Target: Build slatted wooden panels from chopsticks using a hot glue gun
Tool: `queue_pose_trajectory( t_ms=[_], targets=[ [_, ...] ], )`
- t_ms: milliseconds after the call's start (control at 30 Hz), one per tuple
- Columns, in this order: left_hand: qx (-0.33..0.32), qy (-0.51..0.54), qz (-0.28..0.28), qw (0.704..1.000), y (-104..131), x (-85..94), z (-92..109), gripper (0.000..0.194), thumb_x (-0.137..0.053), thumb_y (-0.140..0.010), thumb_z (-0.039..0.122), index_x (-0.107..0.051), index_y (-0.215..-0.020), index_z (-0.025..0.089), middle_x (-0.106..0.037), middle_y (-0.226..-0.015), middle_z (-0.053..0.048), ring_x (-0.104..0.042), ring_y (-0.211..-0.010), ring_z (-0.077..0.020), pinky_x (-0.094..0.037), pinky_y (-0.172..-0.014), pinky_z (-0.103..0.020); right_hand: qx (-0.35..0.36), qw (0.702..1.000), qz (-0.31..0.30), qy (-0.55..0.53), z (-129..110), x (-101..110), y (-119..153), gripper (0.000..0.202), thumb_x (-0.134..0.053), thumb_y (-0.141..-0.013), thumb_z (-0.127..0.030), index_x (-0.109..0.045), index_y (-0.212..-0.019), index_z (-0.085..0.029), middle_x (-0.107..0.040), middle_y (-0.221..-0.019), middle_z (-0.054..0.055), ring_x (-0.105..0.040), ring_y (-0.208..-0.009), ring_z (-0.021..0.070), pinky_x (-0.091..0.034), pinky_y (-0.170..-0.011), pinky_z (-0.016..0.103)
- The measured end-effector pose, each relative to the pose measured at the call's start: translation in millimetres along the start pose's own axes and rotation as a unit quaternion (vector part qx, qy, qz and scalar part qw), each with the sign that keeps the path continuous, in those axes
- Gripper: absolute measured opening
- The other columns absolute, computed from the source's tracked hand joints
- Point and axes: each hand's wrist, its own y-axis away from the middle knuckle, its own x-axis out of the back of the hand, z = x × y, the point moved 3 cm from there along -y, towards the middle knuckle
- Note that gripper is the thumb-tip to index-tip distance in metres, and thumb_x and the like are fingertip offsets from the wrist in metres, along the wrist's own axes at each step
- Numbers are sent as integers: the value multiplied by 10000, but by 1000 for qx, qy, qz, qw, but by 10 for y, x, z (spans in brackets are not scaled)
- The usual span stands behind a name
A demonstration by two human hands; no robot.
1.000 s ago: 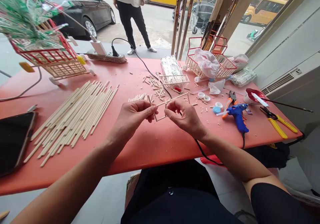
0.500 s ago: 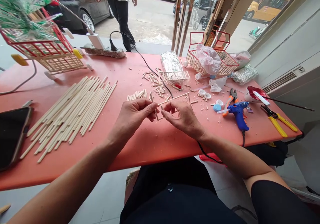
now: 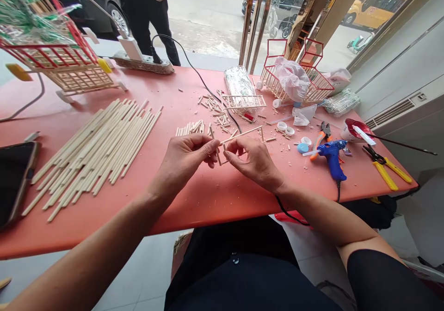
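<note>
My left hand (image 3: 189, 156) pinches one end of a small frame of thin wooden sticks (image 3: 243, 134) above the table's front part. At the frame's other side, my right hand (image 3: 255, 158) has its thumb and fingers closed on a short upright piece. One long stick of the frame slants up to the right, with a short piece hanging from its far end. Behind my left hand lies a row of short cut sticks (image 3: 190, 128). Many long sticks (image 3: 100, 149) are spread to the left.
Around the pink table (image 3: 166, 195) are a glue gun (image 3: 332, 156), orange pliers (image 3: 322, 137), yellow-handled pliers (image 3: 386, 165), a phone (image 3: 15, 177), a power strip (image 3: 144, 64) and stick baskets (image 3: 79, 66). A ladder-like stick piece (image 3: 244, 101) leans by a foil-like bundle. Someone stands beyond.
The view has shifted slightly, and the person beyond the table has moved left and nearer. Both hands keep their hold on the stick frame.
</note>
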Motion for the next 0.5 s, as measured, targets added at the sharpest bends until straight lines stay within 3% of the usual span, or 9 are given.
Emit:
queue_pose_trajectory(
  t_ms=[133, 500],
  targets=[
    [-4, -3, 5, 1000, 8, -3, -5, 276, -817, -843, 403, -754, -712, 169, -706, -618, -37, -632, -577, -156, -558, -634, -298, 5, 1000, 2, 4, 2, 1, 0, 139, -652, -941, -231, -643, -805, -205, -733, -814, 28, -637, -757, 165, -486, -770, 314],
    [-3, -25, 27, 999, 29, -7, 23, 195, -769, -865, 299, -748, -716, 174, -720, -622, -30, -663, -585, -156, -568, -642, -279, -4, 1000, -23, 19, 1, -10, -18, 167, -638, -947, -246, -616, -786, -206, -713, -807, 28, -625, -763, 162, -475, -771, 307]
  ],
)
